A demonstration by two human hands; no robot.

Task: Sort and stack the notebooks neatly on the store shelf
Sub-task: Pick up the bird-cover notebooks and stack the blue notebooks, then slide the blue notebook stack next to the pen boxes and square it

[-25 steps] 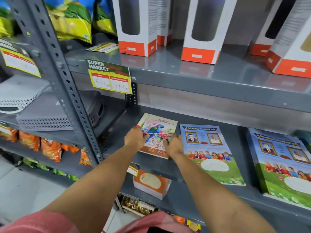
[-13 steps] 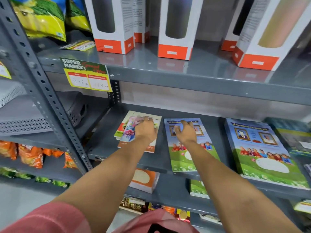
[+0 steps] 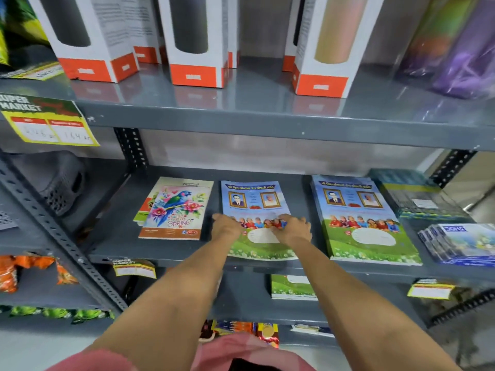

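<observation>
On the grey middle shelf [image 3: 171,255] a small stack topped by a parrot "Spring" notebook [image 3: 176,210] lies at the left, slightly fanned. Beside it lies a blue-and-green notebook [image 3: 253,199] with two framed portraits. My left hand [image 3: 226,227] rests on its left edge and my right hand [image 3: 293,228] on its right side, fingers spread flat on the cover. A thicker stack of the same blue-green notebooks [image 3: 359,218] sits further right. Whether either hand grips the cover cannot be made out.
Dark books [image 3: 417,196] and a fanned pile of blue booklets [image 3: 466,245] fill the shelf's right end. White-and-orange bottle boxes [image 3: 195,44] stand on the shelf above. A green notebook [image 3: 292,287] lies one shelf down. A grey basket [image 3: 59,183] sits in the left bay.
My left hand left the parrot notebook stack and moved right onto the blue-green notebook. My right hand slid down that cover. The view shifted rightward.
</observation>
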